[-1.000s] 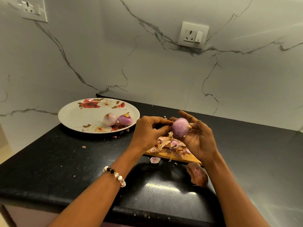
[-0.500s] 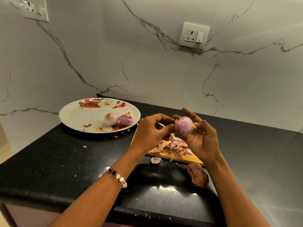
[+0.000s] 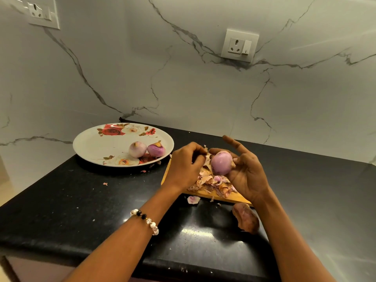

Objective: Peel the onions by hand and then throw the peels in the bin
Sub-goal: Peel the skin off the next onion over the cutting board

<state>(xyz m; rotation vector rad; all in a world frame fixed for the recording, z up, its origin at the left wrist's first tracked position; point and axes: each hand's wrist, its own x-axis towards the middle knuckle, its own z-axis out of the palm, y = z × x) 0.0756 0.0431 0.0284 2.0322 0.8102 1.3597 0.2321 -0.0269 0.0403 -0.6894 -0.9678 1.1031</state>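
Black speckled table [image 3: 61, 216], glossy, glare patch near front edge. White marble-look wall [image 3: 183, 88], grey veins. Socket with switch [image 3: 240, 45] on wall, centre-right; second socket [image 3: 41, 13] upper left. Bead bracelet [image 3: 145, 220], white, black, clear beads, on wrist.

A glossy black speckled stone worktop [image 3: 61, 210] runs into a corner of white marble wall panels with grey veins [image 3: 183, 88]. One white socket plate with a switch [image 3: 240, 45] sits on the far wall; another white socket plate [image 3: 41, 12] is mounted at the upper left. Overhead light glints near the worktop's front edge.
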